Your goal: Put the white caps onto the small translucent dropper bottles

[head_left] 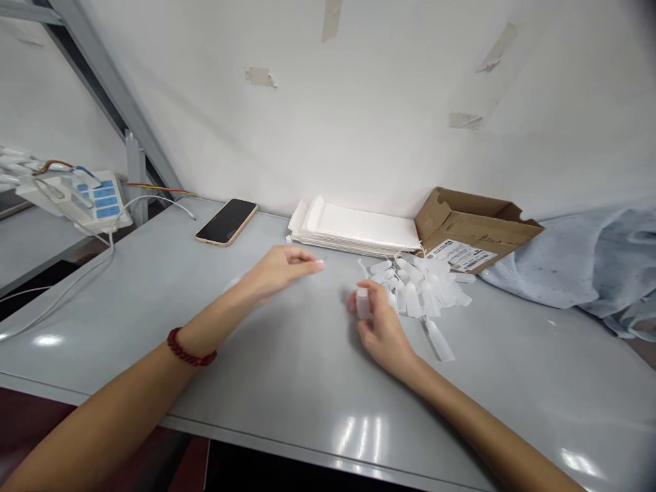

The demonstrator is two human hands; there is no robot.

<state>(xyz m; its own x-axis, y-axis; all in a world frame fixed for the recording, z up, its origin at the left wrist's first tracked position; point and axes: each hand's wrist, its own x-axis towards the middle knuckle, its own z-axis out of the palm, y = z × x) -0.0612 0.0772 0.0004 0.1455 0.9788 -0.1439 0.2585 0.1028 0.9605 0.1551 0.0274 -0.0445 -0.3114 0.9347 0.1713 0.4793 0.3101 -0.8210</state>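
My right hand (382, 326) rests on the grey table (287, 369) and is closed on a small translucent white plastic piece (363, 302), held upright between thumb and fingers. Just right of it lies a heap of several similar white plastic pieces and strips (423, 285). My left hand (279, 270) hovers over the table to the left, fingers pinched together and pointing right; whether they hold anything is too small to see. A red bead bracelet (187, 348) circles my left wrist.
A stack of white padded envelopes (359, 229) lies against the wall. A tipped cardboard box (474, 225) with a label sits to its right, a blue-grey cloth (584, 260) further right. A phone (226, 221) lies at the back left, a power strip with cables (85, 198) beyond.
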